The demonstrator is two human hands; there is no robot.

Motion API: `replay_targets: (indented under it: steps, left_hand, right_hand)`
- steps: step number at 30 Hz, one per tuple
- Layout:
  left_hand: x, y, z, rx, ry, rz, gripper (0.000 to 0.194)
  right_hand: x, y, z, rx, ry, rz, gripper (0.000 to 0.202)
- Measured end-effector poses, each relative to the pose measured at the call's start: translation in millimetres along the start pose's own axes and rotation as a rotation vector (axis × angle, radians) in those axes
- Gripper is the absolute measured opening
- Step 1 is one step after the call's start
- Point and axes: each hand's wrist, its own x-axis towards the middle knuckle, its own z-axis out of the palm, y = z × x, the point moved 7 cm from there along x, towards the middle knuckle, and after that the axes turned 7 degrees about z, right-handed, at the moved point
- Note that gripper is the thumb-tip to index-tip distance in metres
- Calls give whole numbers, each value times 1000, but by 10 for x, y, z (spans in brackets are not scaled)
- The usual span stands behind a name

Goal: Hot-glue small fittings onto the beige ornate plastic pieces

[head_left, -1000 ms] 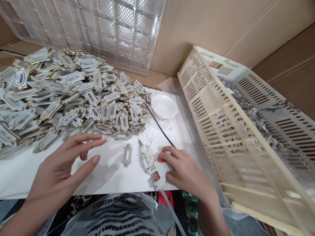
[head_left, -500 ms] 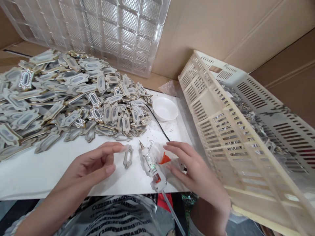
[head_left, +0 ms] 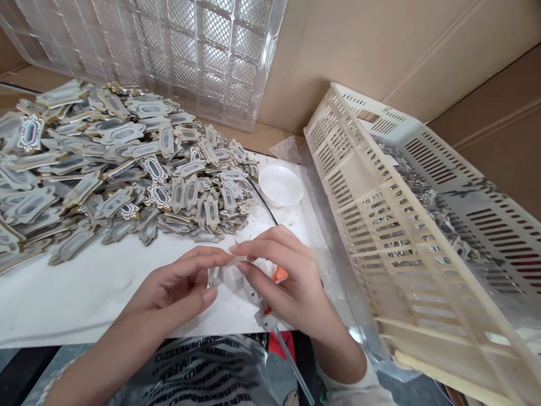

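My left hand (head_left: 177, 287) reaches in from the left with its thumb apart from the curled fingers; its index fingertip meets my right fingertips. My right hand (head_left: 283, 276) is closed in a pinch on something small and whitish, too blurred to make out. Just under the meeting fingertips, a small grey ornate frame plate (head_left: 214, 276) lies on the white work surface (head_left: 105, 299), partly covered. Below my right hand lies a clear glue gun (head_left: 267, 321), mostly hidden, with a glue stick (head_left: 296, 369) sticking out over the table edge. Its orange trigger (head_left: 279, 274) shows beside my fingers.
A large pile of similar frame plates (head_left: 122, 135) covers the back left. A white bowl (head_left: 281, 186) and black cable (head_left: 264, 203) are behind my hands. On the right stands a cream plastic crate (head_left: 350, 169) with small parts; a clear compartment tray (head_left: 211, 56) leans at the back.
My right hand has moved left over the glue gun and closed its fingertips. My left hand has shifted slightly right, so the fingertips of both hands now meet above the frame plate.
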Motion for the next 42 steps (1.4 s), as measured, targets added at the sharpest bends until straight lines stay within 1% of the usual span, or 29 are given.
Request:
replay_targets:
  steps: [3,8,11,14,19,23,26,29,32,34,37,42]
  left_hand:
    - [1,36,-5,106,-12,76,33]
    - [-43,154,3,314,23,222,29]
    - [-85,196,17,427,69,244,33]
    - [-95,211,9,498,97,248,33]
    - [35,259,-64,521,91,302,23]
    - [160,249,-105,465,93,284,22]
    - [241,240,-31,382,22,254,21]
    - [331,240,57,298,-39,164,21]
    - [404,241,81,238,-32,74,28]
    - [428,231,82,218,-40,41,31]
    - [430,196,74,227,-84,5,29]
    - [387,177,34,268,-121,-20,25]
  right_hand:
    - [0,16,-6,4,10,-22,14]
    - [-3,17,4,71,-8,-39,15]
    - [-13,18,8,93,-5,-37,12]
    - [-22,48,1,101,28,-10,10]
    - [-40,86,11,132,53,21,13]
    - [-58,112,7,148,75,54,11]
    - [-69,119,13,164,75,49,12]
    - [-72,117,21,173,67,30,12]
    - [-70,109,22,167,61,15,13]
    - [-70,108,22,157,57,15,13]
    - [-76,114,23,165,55,21,14]
    - [-93,149,46,247,61,52,16]
